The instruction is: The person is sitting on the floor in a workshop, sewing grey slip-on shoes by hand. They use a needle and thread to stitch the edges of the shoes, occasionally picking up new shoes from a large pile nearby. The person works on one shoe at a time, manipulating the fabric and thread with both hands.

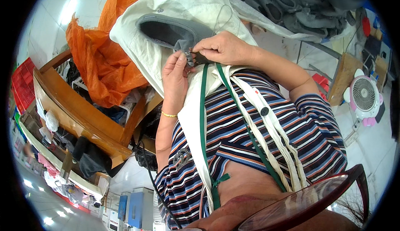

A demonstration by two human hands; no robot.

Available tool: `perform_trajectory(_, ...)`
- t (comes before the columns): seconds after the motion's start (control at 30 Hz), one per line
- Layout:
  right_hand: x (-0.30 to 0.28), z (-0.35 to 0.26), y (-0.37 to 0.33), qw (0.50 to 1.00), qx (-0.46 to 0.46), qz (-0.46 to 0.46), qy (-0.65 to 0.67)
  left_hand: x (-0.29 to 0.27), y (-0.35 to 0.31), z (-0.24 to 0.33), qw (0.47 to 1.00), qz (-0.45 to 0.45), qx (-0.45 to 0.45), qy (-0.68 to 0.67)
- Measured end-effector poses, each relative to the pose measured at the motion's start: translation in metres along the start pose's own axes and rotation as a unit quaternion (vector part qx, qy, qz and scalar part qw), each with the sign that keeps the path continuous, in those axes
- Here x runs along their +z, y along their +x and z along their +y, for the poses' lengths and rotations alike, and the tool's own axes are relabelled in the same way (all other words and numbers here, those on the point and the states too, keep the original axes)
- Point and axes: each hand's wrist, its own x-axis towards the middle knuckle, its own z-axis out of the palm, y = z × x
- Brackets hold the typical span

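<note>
A grey shoe (166, 28) with a dark inside lies on the white cloth (129, 27) over my lap. Its gathered fabric end is pinched between the thumb and fingers of my left hand (176, 70). Right beside it, the fingertips of my right hand (225, 48) are closed together against the same gathered fabric. What they pinch is too small to make out. A thin dark thread (225, 7) loops up over the cloth just above my right hand. Part of the shoe's far side lies behind my right fingers.
A pile of grey shoes (291, 12) fills the upper right. An orange woven sack (110, 73) hangs at the left, next to a curved wooden frame (79, 114). A red crate (23, 83) stands beyond it. At the right is a pink-and-white fan (363, 91) near a wooden board (343, 75).
</note>
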Motion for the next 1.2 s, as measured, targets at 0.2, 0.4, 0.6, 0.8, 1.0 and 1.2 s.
perform_trajectory(0.2,0.002,0.001,0.007,0.998,0.042,-0.017,0.05,-0.007,0.002,0.003,0.999,0.016,0.021,0.041)
perform_trajectory(0.4,0.006,-0.005,0.016,0.987,0.123,-0.062,0.079,-0.002,-0.001,0.016,0.996,0.044,-0.007,0.082)
perform_trajectory(0.6,0.016,-0.005,0.019,0.98,0.15,-0.045,0.125,-0.006,0.002,0.015,0.996,0.052,-0.024,0.064)
perform_trajectory(0.8,0.019,-0.001,0.02,0.965,0.17,-0.025,0.2,-0.005,0.004,0.013,0.996,0.05,-0.002,0.075)
perform_trajectory(1.0,0.022,-0.006,0.025,0.99,0.139,-0.007,0.03,-0.007,0.004,0.013,0.995,0.034,-0.007,0.089)
perform_trajectory(1.2,0.023,-0.021,0.028,0.989,0.146,0.017,0.03,-0.002,0.006,0.015,0.986,0.028,-0.027,0.16)
